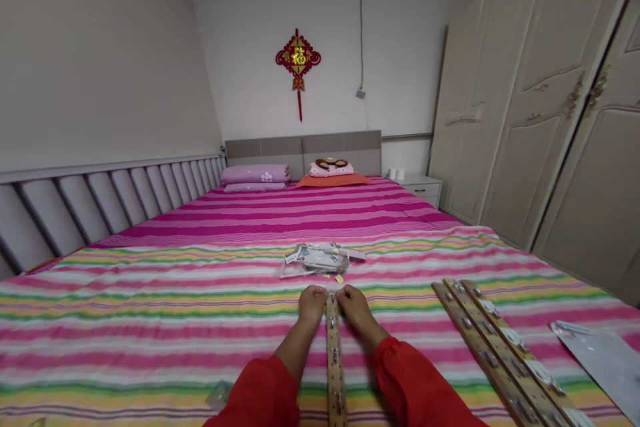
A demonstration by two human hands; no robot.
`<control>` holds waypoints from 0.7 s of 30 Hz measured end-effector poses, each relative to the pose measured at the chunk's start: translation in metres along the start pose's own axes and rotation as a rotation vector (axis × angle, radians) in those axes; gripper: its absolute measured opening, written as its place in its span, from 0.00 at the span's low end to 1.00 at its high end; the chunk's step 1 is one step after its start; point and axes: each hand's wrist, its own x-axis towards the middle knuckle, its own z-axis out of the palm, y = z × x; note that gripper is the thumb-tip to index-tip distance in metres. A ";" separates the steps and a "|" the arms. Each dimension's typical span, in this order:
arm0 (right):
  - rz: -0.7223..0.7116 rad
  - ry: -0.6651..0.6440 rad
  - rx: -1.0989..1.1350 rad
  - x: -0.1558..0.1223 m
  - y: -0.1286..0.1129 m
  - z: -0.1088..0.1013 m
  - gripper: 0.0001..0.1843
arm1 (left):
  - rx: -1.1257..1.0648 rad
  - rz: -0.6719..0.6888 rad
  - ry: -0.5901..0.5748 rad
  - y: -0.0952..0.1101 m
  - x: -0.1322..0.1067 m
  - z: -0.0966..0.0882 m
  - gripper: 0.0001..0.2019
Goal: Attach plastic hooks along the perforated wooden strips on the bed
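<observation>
A narrow wooden strip with several metal hooks lies lengthwise on the striped sheet, pointing away from me. At its far end my left hand is on the left side, fingers closed in a pinch. Opposite it, my right hand pinches close to the right side of that end. A small pale piece shows between the fingertips, too small to name. Just beyond my hands lie clear plastic packets and a small yellowish scrap.
To the right, several similar hook strips lie side by side, with white round pieces along one. A clear plastic bag is farther right. Folded bedding sits by the headboard. A railing borders the left, wardrobes the right.
</observation>
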 end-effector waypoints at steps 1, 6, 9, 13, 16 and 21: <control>0.001 0.004 -0.015 0.000 0.001 0.001 0.12 | 0.011 0.001 0.003 0.000 0.000 0.000 0.03; 0.013 0.019 -0.077 0.001 0.004 0.004 0.13 | 0.045 0.015 0.011 -0.003 0.000 0.001 0.05; 0.017 0.017 -0.110 0.000 0.005 0.005 0.14 | 0.054 0.017 0.018 -0.005 -0.001 0.002 0.05; 0.030 0.012 -0.149 -0.001 0.004 0.005 0.15 | 0.071 0.003 0.039 -0.010 0.001 0.004 0.05; 0.055 0.009 -0.167 -0.001 0.005 0.005 0.15 | 0.085 -0.018 0.062 -0.016 0.003 0.006 0.05; 0.113 0.012 -0.152 0.000 0.010 0.009 0.12 | 0.094 -0.052 0.075 -0.020 0.005 0.007 0.06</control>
